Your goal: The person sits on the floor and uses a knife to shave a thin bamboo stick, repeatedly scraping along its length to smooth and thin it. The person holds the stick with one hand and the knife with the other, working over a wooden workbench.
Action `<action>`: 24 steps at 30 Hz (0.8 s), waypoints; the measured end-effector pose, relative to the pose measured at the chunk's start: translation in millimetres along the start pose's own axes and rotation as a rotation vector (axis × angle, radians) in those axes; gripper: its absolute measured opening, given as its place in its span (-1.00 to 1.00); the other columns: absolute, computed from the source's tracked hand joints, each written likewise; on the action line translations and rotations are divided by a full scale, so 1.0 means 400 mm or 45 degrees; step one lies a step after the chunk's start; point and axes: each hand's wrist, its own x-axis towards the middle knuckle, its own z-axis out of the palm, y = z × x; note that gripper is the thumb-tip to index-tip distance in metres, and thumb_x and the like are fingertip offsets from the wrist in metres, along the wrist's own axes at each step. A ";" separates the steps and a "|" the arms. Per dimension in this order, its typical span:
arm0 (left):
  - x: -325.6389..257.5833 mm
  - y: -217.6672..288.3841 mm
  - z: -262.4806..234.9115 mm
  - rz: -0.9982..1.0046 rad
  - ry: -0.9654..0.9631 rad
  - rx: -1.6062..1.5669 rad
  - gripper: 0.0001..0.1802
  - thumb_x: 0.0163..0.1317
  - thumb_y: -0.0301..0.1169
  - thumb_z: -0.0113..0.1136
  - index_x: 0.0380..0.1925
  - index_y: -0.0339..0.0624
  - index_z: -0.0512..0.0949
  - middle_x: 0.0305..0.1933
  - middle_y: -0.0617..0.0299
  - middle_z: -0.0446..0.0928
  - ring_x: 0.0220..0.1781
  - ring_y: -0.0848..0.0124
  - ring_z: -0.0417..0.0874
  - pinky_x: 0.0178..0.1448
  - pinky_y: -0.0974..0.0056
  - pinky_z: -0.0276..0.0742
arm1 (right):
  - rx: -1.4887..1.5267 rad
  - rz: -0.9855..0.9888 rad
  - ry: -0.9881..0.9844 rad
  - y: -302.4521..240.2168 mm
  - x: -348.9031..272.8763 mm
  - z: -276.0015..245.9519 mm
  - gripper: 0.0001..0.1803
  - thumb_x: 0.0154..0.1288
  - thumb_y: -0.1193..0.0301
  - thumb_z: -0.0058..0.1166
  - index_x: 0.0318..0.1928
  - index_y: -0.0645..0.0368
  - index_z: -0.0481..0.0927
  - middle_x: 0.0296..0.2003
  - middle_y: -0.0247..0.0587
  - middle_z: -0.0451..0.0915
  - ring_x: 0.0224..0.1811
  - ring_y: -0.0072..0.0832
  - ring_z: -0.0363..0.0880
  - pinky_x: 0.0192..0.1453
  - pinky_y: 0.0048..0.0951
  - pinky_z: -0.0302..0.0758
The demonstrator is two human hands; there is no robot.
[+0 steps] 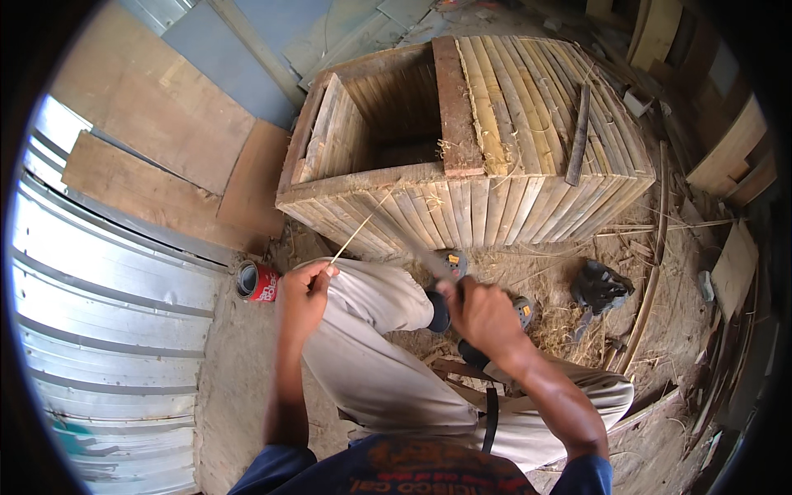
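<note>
My left hand (307,285) is closed, pinching one end of a thin pale bamboo strip (351,237) that slants up and away toward the wooden box. In my right hand (487,318) is a dark-handled knife (426,257), gripped in a fist above my knees. Its long grey blade is blurred and points up and left toward the strip; whether they touch I cannot tell. Beyond both hands stands the large box (503,210) clad in narrow bamboo slats, with an open top section on the left. A dark flat bar (580,136) lies across its slatted top.
A red can (258,282) stands on the ground near my left hand, beside a corrugated metal wall (115,305). Plywood sheets (165,107) lean at the left. A crumpled black bag (601,286), wood shavings and long sticks (652,289) lie to the right.
</note>
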 end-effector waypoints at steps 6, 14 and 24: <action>0.014 -0.011 -0.012 -0.037 -0.111 -0.095 -0.84 0.42 -0.42 0.21 -0.26 -0.27 0.70 -0.60 0.17 0.43 -0.56 0.50 0.32 -0.42 0.30 0.25 | -0.032 0.022 -0.006 0.011 0.004 0.005 -0.39 0.64 0.03 -0.13 -0.37 0.37 0.52 -0.74 0.10 0.53 -0.73 0.01 0.61 -0.69 -0.02 0.49; 0.015 -0.013 -0.010 0.015 -0.072 -0.044 -0.81 0.44 -0.36 0.21 -0.28 -0.24 0.69 -0.64 0.25 0.29 -0.56 0.54 0.24 -0.44 0.28 0.17 | -0.029 0.101 -0.064 -0.018 0.002 0.008 -0.45 0.61 0.09 -0.05 -0.34 0.39 0.53 -0.71 0.16 0.55 -0.65 0.13 0.64 -0.60 -0.02 0.57; 0.017 -0.023 -0.013 -0.083 -0.102 -0.037 -0.81 0.43 -0.36 0.22 -0.29 -0.23 0.69 -0.66 0.28 0.27 -0.58 0.55 0.23 -0.46 0.28 0.14 | -0.064 0.018 -0.226 -0.016 0.028 -0.016 -0.41 0.63 0.00 -0.13 -0.31 0.33 0.55 -0.68 0.18 0.57 -0.63 0.13 0.66 -0.59 0.02 0.58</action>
